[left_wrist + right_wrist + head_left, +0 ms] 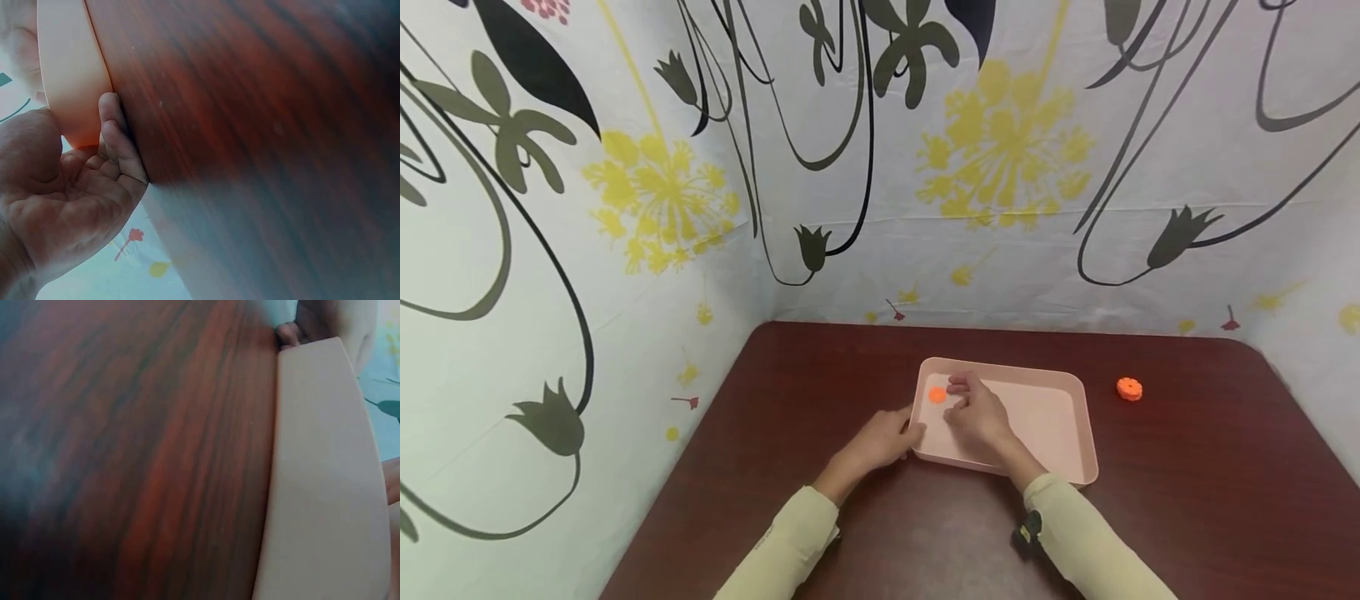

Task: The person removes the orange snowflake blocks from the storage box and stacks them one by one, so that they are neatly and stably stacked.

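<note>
A shallow pale-pink tray (1045,425) lies on the table, turned slightly. My left hand (883,437) grips its left end, thumb at the rim and fingers against the outer wall. The left wrist view shows this hand (69,187) around the tray's corner (69,69). Inside the tray, near the far left corner, lies a small flat orange piece (937,395). Just right of it my right hand (979,415) hovers over the tray, fingers loosely bent and apart from the piece. The tray's near wall (325,475) mostly hides this hand in the right wrist view.
To the right of the tray, a small orange scalloped object (1129,388), perhaps stacked pieces, lies on the dark red-brown wooden table (1195,483). A flower-patterned cloth (895,183) hangs behind the table and along its left side.
</note>
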A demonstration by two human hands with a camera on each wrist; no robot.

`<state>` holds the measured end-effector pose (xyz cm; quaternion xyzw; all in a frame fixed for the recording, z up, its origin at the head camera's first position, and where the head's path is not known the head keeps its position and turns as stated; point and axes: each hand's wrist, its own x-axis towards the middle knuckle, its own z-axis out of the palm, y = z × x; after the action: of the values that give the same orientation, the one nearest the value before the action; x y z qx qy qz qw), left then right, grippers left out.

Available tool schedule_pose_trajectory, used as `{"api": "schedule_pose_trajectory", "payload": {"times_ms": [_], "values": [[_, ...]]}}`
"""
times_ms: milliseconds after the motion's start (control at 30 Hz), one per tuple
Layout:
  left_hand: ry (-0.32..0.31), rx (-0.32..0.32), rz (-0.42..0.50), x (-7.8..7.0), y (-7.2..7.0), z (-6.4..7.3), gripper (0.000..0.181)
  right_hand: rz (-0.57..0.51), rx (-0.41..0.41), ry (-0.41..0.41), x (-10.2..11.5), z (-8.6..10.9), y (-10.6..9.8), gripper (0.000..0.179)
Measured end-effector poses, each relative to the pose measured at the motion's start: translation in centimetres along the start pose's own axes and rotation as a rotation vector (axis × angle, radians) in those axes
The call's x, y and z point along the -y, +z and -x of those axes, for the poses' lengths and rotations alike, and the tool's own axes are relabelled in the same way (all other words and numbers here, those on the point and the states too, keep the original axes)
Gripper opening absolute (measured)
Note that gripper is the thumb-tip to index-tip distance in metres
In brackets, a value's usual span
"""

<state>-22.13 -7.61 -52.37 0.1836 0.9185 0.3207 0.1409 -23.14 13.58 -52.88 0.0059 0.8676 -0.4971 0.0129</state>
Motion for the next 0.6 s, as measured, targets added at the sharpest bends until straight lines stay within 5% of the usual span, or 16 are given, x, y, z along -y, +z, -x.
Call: {"api": "schedule_pose_trajectory", "payload": {"times_ms": [400, 600], "values": [[0.011, -0.001, 0.006, -0.3, 0.0, 0.2, 0.049, 0.28, -0.038, -0.045, 0.0, -1.2, 0.7, 0.065], [0.021, -0.006, 0.001, -0.4, -0.1, 0.2, 0.049, 0.325, -0.046, -0.066, 0.2, -1.6, 0.9, 0.052]]}}
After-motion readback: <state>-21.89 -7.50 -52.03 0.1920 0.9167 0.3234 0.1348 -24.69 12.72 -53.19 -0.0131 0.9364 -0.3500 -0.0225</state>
